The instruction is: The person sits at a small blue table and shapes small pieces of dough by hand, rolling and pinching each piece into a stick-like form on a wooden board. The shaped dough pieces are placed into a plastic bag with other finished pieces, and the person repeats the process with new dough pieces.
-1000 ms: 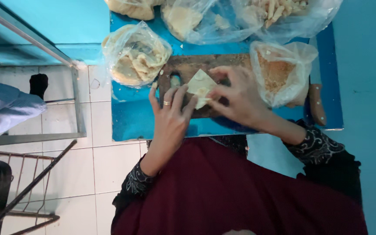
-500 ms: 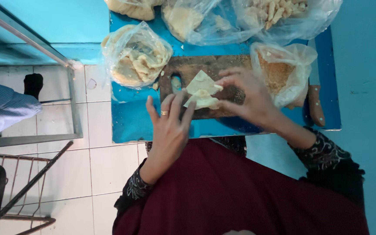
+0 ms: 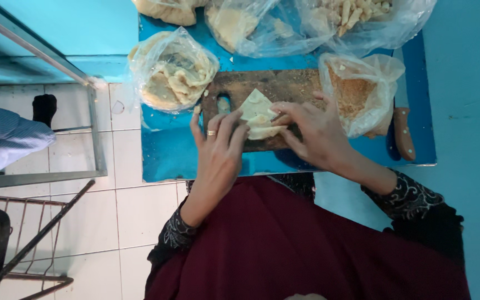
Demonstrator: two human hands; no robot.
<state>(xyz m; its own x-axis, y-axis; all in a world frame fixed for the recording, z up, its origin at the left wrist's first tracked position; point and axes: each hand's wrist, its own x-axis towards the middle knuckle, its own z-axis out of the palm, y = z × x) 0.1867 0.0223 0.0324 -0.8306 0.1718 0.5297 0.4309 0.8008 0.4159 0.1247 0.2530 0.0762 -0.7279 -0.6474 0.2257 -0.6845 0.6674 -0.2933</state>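
While the dark red lap fills the near edge, the left hand (image 3: 219, 150), a ring on one finger, spreads its fingertips onto a pale folded pastry sheet (image 3: 259, 118), and the right hand (image 3: 312, 132) pinches the sheet's right side. This pastry lies on a dark wooden board (image 3: 284, 86) atop the small blue table (image 3: 168, 153). Beyond sit a bag of crumbs (image 3: 362, 91), a bag of dough sheets (image 3: 170, 72), and a wooden-handled knife (image 3: 403, 130) at the right.
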